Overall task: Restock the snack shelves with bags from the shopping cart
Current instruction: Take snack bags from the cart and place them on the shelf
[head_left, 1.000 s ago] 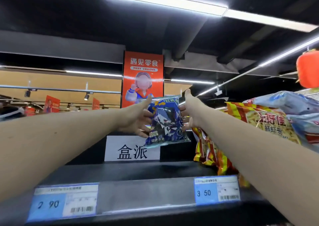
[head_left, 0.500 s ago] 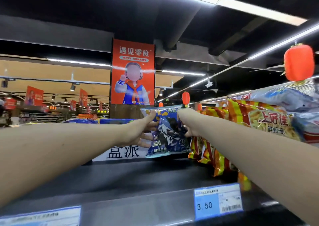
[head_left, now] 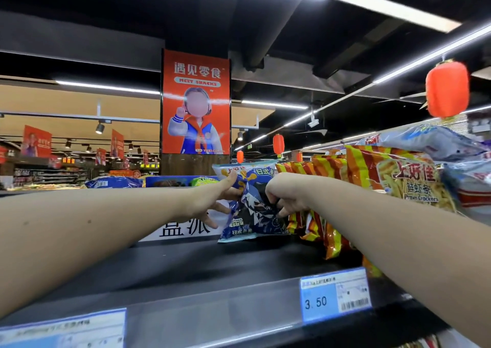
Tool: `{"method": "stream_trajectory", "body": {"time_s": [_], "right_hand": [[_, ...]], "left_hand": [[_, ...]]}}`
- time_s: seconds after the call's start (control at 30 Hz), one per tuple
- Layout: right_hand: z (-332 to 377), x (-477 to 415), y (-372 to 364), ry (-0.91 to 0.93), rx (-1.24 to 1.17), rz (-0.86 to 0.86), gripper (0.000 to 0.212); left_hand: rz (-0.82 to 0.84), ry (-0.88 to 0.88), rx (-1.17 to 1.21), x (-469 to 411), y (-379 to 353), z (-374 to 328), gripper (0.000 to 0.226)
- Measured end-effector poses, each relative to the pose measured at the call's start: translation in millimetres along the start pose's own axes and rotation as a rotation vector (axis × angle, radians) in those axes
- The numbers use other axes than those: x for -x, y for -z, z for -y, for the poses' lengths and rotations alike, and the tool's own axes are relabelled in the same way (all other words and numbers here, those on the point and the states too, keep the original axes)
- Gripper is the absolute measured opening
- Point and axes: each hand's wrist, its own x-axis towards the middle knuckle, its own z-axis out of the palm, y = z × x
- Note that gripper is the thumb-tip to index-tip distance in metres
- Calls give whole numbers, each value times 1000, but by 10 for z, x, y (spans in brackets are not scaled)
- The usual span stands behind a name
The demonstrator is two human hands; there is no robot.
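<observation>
From my remote seat: both arms reach to the back of a dark metal shelf point(head_left: 186, 268). The left hand point(head_left: 212, 201) pinches the left edge of a crinkly blue foil snack bag point(head_left: 252, 215), thumb on top. The right hand point(head_left: 287, 199) curls round the bag's right side. The bag stands upright with its bottom seemingly on the shelf, just beside a row of red-and-yellow striped cracker bags point(head_left: 326, 167). To finish well (my judgement), I'd square its face forward, lean it against that row, and release gently.
</observation>
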Motion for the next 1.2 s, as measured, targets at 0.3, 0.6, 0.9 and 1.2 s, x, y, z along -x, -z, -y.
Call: {"method": "stream_trajectory", "body": {"time_s": [0.3,0.6,0.9,1.2], "right_hand": [[145,165,51,23,418,-227,35],[390,628,-42,385,724,-514,46],[158,1199,-111,576,1004,-974,35],[-505,2109,194,567,1027,-1180,21]], "left_hand": [[-224,-18,-301,82,123,-226,44],[-458,-251,-957,503,191,-641,38],[-686,-342,-1274,1085,-225,-879,37],[-816,-455,-1054,1490,-1322,-1463,34]]}}
